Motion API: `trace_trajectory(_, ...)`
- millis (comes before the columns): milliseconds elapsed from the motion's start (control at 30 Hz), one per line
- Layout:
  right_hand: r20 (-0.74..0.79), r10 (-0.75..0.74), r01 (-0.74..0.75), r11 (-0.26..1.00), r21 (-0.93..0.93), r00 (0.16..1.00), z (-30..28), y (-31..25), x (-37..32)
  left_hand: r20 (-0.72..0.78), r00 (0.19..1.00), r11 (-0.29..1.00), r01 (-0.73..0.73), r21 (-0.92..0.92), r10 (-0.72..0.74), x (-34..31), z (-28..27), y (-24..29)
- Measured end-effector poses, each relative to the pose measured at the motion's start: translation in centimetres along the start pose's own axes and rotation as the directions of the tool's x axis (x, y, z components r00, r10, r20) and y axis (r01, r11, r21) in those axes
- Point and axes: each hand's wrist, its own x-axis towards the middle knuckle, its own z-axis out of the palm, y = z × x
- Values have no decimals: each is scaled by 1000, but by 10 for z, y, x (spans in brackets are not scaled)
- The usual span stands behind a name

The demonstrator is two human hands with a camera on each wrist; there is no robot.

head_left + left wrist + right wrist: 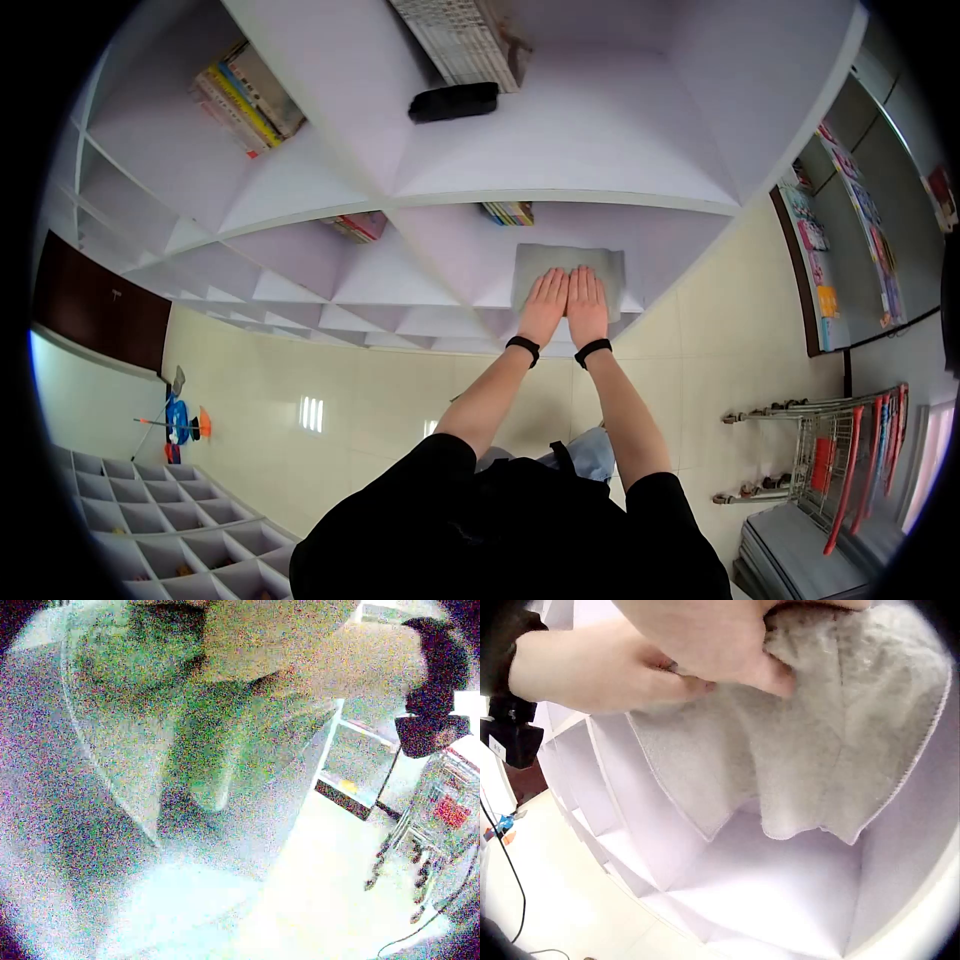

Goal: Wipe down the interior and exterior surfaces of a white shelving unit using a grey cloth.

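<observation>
In the head view your left hand [546, 300] and right hand [587, 298] lie side by side, fingers straight and flat, both pressing down on the grey cloth [570, 258]. The cloth is spread on a board of the white shelf [560, 195], near that board's front edge and toward its right end. Its long axis runs left to right along the front edge, and its short side points away from you into the compartment. The left wrist view is too noisy to show how your left hand lies; only a cart [442, 817] on the floor at the right can be made out. In the right wrist view the cloth [840, 750] hangs past the board's front edge over the compartment below, with its lower edge loose and wavy. Your right thumb [774, 673] presses into a bunched fold, though I cannot tell if it pinches. The risk, as I judge it, is that nothing but your flat palms holds the cloth. Ease the pressure or slide unevenly and the overhanging part could drag it off the front edge. The fold under your thumb could also ruck up and skew the long axis off the edge line.
</observation>
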Motion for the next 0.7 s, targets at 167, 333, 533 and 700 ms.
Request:
trace_trajectory(167, -4, -69, 69, 994, 86, 998, 8, -82, 23, 49, 988, 989, 145, -20, -144, -44, -3, -65)
trace_trajectory(333, -11, -113, 114, 982, 154, 993, -2, -121, 37, 110, 977, 972, 165, 167, -185, -63, -3, -91)
trace_trajectory(533, 14, -128, 124, 981, 151, 992, -4, -114, 32, 59, 965, 963, 251, 98, -257, -63, 1, -81)
trace_trajectory(700, 7, -106, 102, 971, 214, 994, -4, -80, 20, 11, 980, 978, 195, 75, -196, -49, 2, -62)
